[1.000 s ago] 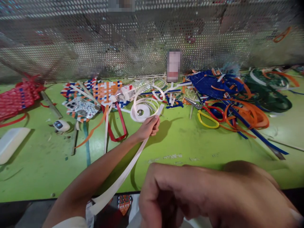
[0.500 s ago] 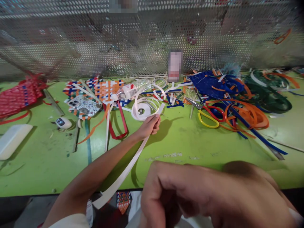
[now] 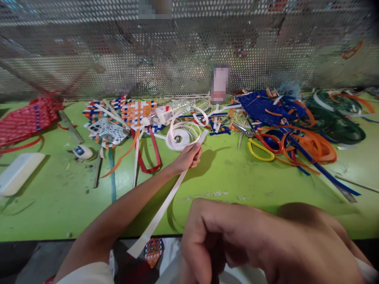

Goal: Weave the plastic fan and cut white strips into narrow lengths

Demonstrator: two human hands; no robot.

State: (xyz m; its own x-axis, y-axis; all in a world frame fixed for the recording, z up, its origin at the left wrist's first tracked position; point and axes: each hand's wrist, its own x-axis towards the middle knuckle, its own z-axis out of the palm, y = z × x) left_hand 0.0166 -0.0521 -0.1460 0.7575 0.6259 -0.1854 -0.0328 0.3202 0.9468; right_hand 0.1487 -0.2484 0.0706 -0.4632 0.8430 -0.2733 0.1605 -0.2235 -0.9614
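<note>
My left hand is closed around a flat white strip, over the green table. One short end sticks out above the fingers; the long part slants down past the table's front edge. Just behind this hand lies a loose coil of white strip. Close to the camera, my right hand looms large at the lower right with curled fingers. Its fingertips are turned away, so anything in them is hidden. Scissors with one red and one yellow handle loop lie beyond it.
Woven pieces, a patterned phone and a plastic bottle lie left of centre. A white block is at far left. Orange strips and a blue heap are to the right. Perforated metal sheet stands behind.
The view has shifted slightly, moving the scene a little to the right. The white strip's lower end has swung right. Both hands keep the same pose.
</note>
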